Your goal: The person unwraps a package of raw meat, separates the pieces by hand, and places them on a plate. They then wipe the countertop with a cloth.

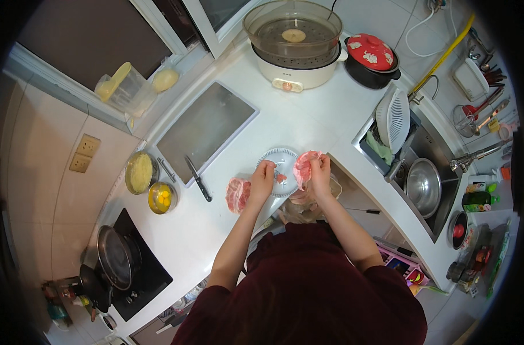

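Over the counter's front edge, my right hand [321, 174] pinches a slice of raw meat [303, 167], which hangs beside the right rim of a white patterned plate [279, 153]. My left hand [262, 180] is at the plate's left side with its fingertips drawn together; whether a small scrap sits between them is too small to tell. Small bits of raw meat [281, 177] lie on the plate. Just left of my left wrist, a thick marbled piece of raw meat [237, 194] rests directly on the counter. Partly behind my right forearm is a plastic bag [305, 207].
A kitchen knife [199, 180] rests partly on a cutting board [208, 129]. Egg yolks fill a bowl [162, 198] near a bowl of yellowish food [140, 173]. Pans [115, 258] stand on the cooktop at left. Behind are an electric steamer [294, 64] and red-lidded pot [371, 60]; a sink [445, 207] is right.
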Motion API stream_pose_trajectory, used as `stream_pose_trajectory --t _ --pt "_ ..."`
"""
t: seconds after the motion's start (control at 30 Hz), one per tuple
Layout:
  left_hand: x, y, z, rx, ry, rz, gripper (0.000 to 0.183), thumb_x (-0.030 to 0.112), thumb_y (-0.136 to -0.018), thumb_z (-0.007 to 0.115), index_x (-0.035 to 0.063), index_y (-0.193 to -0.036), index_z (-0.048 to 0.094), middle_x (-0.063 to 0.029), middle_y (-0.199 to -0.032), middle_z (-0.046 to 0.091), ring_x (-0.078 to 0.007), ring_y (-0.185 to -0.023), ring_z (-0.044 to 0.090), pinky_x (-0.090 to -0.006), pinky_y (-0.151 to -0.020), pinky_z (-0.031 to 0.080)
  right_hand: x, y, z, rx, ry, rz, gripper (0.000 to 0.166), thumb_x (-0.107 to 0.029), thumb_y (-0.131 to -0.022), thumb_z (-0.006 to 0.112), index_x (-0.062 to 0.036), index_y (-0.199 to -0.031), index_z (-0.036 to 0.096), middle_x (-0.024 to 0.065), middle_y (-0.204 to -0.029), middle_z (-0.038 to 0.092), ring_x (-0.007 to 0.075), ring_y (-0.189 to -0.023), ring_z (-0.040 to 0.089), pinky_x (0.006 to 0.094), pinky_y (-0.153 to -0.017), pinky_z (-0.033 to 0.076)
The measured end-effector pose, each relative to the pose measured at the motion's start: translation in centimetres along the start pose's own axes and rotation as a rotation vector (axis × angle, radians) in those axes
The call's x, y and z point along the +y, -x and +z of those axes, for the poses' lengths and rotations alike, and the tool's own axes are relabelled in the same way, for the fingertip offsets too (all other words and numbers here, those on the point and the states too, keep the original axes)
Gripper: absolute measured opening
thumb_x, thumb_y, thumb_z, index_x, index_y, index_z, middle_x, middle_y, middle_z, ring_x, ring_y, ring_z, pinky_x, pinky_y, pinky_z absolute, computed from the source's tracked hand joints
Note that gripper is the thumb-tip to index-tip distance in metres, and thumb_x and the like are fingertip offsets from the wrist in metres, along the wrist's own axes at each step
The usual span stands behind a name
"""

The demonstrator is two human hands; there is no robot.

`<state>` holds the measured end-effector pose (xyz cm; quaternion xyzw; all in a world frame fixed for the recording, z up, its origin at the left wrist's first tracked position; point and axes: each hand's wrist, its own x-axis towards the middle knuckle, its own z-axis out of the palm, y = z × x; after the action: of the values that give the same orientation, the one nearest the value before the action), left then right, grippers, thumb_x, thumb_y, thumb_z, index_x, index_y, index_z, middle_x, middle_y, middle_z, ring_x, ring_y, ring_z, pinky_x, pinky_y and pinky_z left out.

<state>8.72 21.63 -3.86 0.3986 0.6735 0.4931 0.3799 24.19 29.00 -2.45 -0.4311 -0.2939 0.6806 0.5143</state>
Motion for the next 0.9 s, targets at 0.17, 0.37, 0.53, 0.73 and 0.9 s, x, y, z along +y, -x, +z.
stream_pose_trajectory --t 0.17,0.37,0.53,0.73,0.9 --pt "-1.1 0.9 0.4 0.197 -0.870 0.473 0.028 0.014 -0.090 0.052 0.0026 -0.114 0.057 -0.0136 -0.110 0.057 -0.0311 -0.098 0.054 -0.0362 -0.085 0.044 0.1 0.2 0.1 -0.106 0.136 -0.162 0.026 -0.009 -0.089 0.056 -0.0005 -0.104 0.037 0.0103 -0.090 0.058 0.0117 -0.078 0.059 0.0236 -0.067 0.050" --pt "8.2 3.0 0.1 -0.110 -0.353 0.595 0.035 0.005 -0.080 0.061 0.0052 -0.114 0.057 -0.0111 -0.111 0.055 -0.0239 -0.091 0.055 -0.0331 -0.080 0.045 -0.2 0.9 0.5 -0.212 0.150 -0.180 0.025 -0.007 -0.089 0.056 -0.0010 -0.104 0.037 0.0099 -0.095 0.055 0.0120 -0.085 0.056 0.0237 -0.071 0.048" --pt "8.2 2.9 0.1 -0.241 -0.246 0.431 0.026 0.005 -0.079 0.063 0.0049 -0.103 0.054 -0.0088 -0.097 0.052 -0.0182 -0.080 0.053 -0.0279 -0.070 0.046 -0.4 1.2 1.0 -0.272 0.166 -0.161 0.024 -0.006 -0.089 0.055 -0.0018 -0.105 0.037 0.0100 -0.097 0.054 0.0124 -0.088 0.055 0.0241 -0.074 0.047" --pt "7.4 2.3 -0.5 -0.274 -0.171 0.353 0.015 0.001 -0.080 0.061 0.0038 -0.092 0.051 -0.0052 -0.091 0.050 -0.0126 -0.081 0.054 -0.0238 -0.068 0.046 -0.6 1.1 1.1 -0.271 0.163 -0.146 0.021 -0.004 -0.089 0.055 -0.0021 -0.103 0.039 0.0083 -0.096 0.055 0.0108 -0.089 0.055 0.0238 -0.076 0.046" --pt "4.7 2.2 -0.2 -0.282 0.209 0.021 0.012 -0.002 -0.082 0.059 0.0040 -0.088 0.051 -0.0013 -0.089 0.054 -0.0084 -0.082 0.055 -0.0231 -0.073 0.048 0.0 0.7 0.4 -0.293 0.159 -0.147 0.020 -0.005 -0.089 0.054 -0.0017 -0.102 0.040 0.0084 -0.097 0.057 0.0106 -0.087 0.055 0.0232 -0.075 0.046"
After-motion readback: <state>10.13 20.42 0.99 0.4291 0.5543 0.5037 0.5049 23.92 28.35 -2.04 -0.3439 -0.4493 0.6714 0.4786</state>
